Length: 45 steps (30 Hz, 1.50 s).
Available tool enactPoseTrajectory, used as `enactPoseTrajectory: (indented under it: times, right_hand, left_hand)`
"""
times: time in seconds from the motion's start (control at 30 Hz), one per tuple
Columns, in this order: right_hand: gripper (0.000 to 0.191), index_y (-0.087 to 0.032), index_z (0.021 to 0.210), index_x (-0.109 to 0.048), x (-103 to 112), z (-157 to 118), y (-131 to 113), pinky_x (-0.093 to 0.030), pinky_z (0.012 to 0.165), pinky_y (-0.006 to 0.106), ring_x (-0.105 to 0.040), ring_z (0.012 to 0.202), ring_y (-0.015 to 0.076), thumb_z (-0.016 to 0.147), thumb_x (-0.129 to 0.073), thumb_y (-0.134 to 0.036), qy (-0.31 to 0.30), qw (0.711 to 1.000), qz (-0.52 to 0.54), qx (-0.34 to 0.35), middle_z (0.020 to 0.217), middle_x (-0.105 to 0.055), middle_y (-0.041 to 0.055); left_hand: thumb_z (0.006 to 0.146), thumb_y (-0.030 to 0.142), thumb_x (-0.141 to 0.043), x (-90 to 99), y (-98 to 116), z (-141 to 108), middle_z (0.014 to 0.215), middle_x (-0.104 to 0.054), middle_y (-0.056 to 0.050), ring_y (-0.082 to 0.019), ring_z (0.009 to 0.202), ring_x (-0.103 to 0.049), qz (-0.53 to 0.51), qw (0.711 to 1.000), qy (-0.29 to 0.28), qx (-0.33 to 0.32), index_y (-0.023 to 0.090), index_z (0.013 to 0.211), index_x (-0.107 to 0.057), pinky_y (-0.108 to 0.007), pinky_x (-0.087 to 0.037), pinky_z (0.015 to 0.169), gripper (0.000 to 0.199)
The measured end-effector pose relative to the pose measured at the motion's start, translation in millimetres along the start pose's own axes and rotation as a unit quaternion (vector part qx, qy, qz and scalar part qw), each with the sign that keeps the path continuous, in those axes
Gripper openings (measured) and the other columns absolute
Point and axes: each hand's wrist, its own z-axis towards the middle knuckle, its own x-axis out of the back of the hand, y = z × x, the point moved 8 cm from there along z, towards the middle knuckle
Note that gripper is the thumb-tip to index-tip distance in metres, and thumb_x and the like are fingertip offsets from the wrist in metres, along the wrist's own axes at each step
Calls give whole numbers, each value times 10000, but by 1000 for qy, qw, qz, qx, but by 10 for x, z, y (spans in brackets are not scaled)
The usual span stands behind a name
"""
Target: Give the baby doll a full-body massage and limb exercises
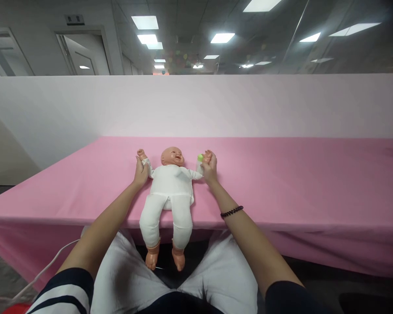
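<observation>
A baby doll [172, 181] with a white cloth body lies on its back on the pink-covered table [298, 183], its feet hanging past the front edge. My left hand [140, 171] is closed around the doll's arm at the left, just below its small raised hand. At the right, my right hand [210, 168] grips the doll's other arm near the wrist. A small green and white item [200, 158] shows beside that wrist; my fingers partly hide it, and I cannot tell what it is.
A white partition [236, 104] rises behind the table. The table's front edge runs just above my lap. A white cable [49, 264] hangs at the lower left, near a red object [18, 308].
</observation>
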Motion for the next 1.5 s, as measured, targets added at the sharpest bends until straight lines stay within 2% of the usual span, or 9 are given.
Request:
enactPoseTrajectory:
  times: [0.17,0.33,0.4,0.5,0.67,0.93,1.27,1.37,1.5]
  right_hand:
    - [959,-274,1595,-264,-177,-77,50,-273,1247,534,-445,1417,284,670,-503,-193,-104,987,-121,35,1435,-445,114]
    - [954,-245,1637,-174,-285,-146,44,-225,1246,592,-383,1451,299,731,-470,-213,-173,966,-188,43,1474,-455,118]
    - [909,-244,1625,-186,-290,-160,40,-251,1234,589,-395,1440,297,765,-481,-228,-173,964,-197,32,1498,-447,124]
    - [816,-197,1570,-235,-289,-182,-1,-397,1142,558,-502,1350,307,817,-539,-278,-170,968,-183,21,1463,-501,174]
    - [540,-180,1351,-472,-285,-205,-79,-523,956,525,-639,1138,339,859,-581,-374,-172,957,-231,20,1314,-630,191]
    - [446,-197,1308,-636,-309,-192,-96,-499,1029,522,-623,1177,329,902,-514,-335,-180,937,-292,69,1272,-682,145]
    - [537,-231,1493,-542,-385,-281,-11,-443,1105,499,-571,1264,309,979,-467,-367,-260,909,-325,23,1294,-656,130]
    - [550,-259,1502,-531,-385,-299,25,-429,1119,533,-560,1287,320,970,-514,-395,-271,916,-295,-2,1302,-652,125]
    - [477,-282,1420,-599,-386,-263,132,-346,1203,535,-519,1374,280,974,-511,-425,-271,940,-198,-54,1423,-629,58]
  left_hand:
    - [952,455,-569,-5,-73,-17,1500,-426,-219,-349,1419,-422,102,995,-11,20,155,1657,-76,-527,-321,1192,912]
    - [931,415,-574,17,-70,-33,1389,-483,-181,-328,1310,-538,164,986,-5,38,171,1622,-260,-488,-423,1119,797]
    - [922,421,-588,18,-42,-40,1373,-524,-179,-329,1285,-561,166,985,-7,33,173,1580,-333,-474,-454,1080,747]
    - [926,424,-586,17,-3,-53,1394,-566,-189,-315,1220,-609,150,988,-9,24,168,1497,-386,-459,-492,1012,657]
    - [932,378,-555,-7,56,-67,1382,-602,-181,-303,1175,-632,172,985,-23,4,164,1401,-467,-449,-512,968,523]
    - [940,353,-447,-84,165,-90,1379,-581,-188,-314,1276,-563,277,958,-65,-21,125,1506,-486,-467,-436,1102,611]
    - [966,414,-385,-99,124,-114,1436,-586,-168,-378,1352,-509,391,915,-85,57,228,1425,-612,-547,-380,1117,545]
    - [965,406,-389,-104,86,-99,1350,-653,-171,-397,1307,-544,383,917,-93,55,239,1370,-647,-573,-387,1080,509]
    - [917,421,-493,-52,-25,-49,1119,-754,-132,-390,1164,-641,304,947,-78,64,265,1272,-667,-576,-390,1058,426]
